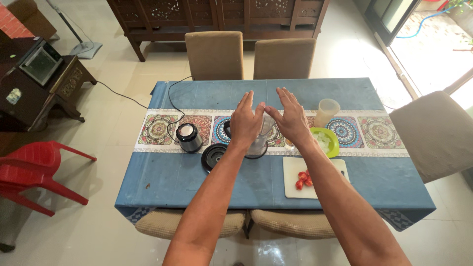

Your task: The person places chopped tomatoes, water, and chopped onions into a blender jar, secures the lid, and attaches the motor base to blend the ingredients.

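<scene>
Red plastic chair (37,170) stands off the desk's left side, out of the way. On the blue-clothed desk (162,180), a black cord runs to the blender base (189,137), set on the patterned runner near the left, probably so the cord reaches. Just right of it and nearer the edge lies a round black lid (214,156), flat and apart from its vessel. Left hand (245,122) hovers with fingers straight and spread, grip wide, holding nothing. The clear blender jar (259,140) stands upright below and between both palms, partly hidden by them; contact cannot be told. Right hand (291,118) mirrors it, grip wide and empty. Further right: green bowl (329,143) of pale pieces, frosted cup (327,112) behind, white cutting board (315,178) with red pieces.
</scene>
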